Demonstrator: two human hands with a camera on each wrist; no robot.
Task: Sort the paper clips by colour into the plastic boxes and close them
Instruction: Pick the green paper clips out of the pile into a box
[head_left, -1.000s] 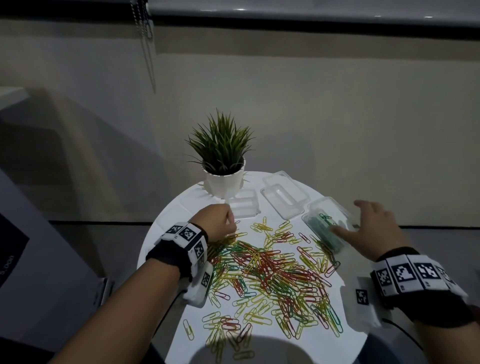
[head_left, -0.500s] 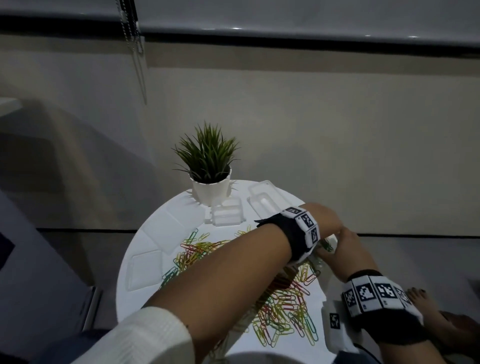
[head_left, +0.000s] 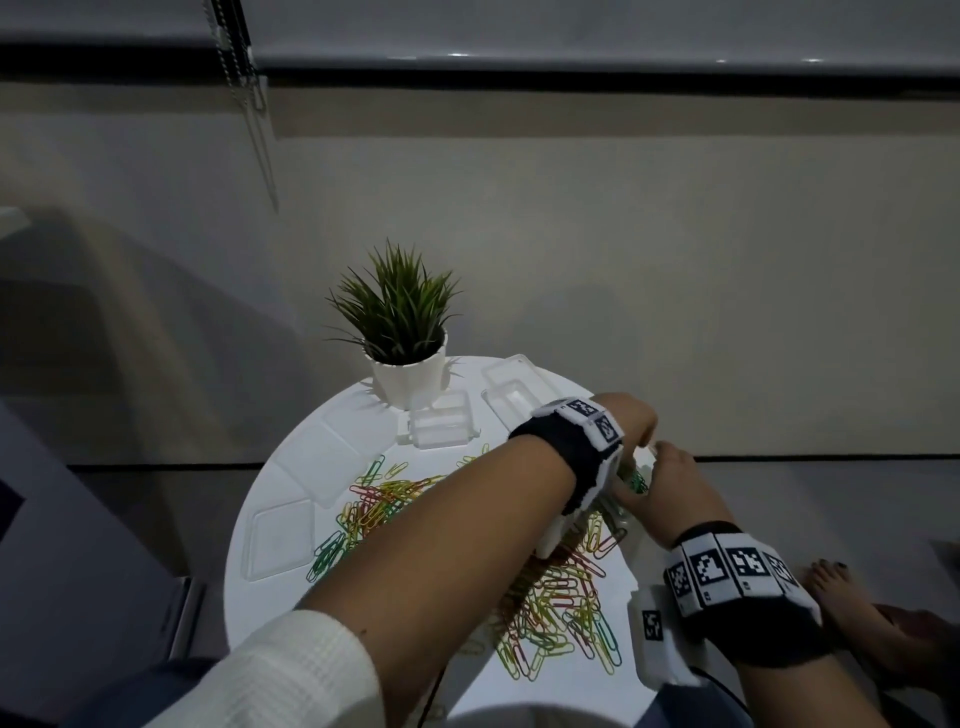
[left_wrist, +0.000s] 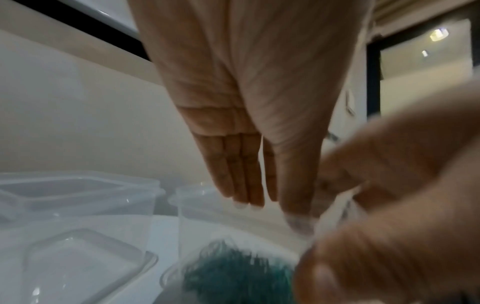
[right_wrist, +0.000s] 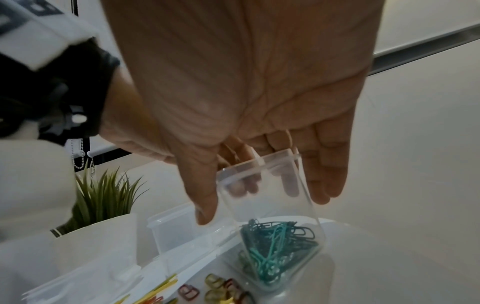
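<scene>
2 hands meet at the clear box (right_wrist: 270, 207) holding the green clips (right_wrist: 275, 244). The right hand (head_left: 670, 493) has it in a grip, thumb on the near wall and fingers behind the far wall, so the box tilts with its base on the tabletop (head_left: 332, 447). The left hand (head_left: 631, 423) reaches across just above that grip; its fingers (left_wrist: 241, 174) lie straight and pressed together, holding nothing. Below the grip lies the mixed pile of clips (head_left: 550, 608); 2 more empty boxes (head_left: 441, 426) sit beyond it, near the plant (head_left: 400, 332). I judge the box light, thin-walled and slick, so it may flex or skid; take it by the short walls near the rim.
</scene>
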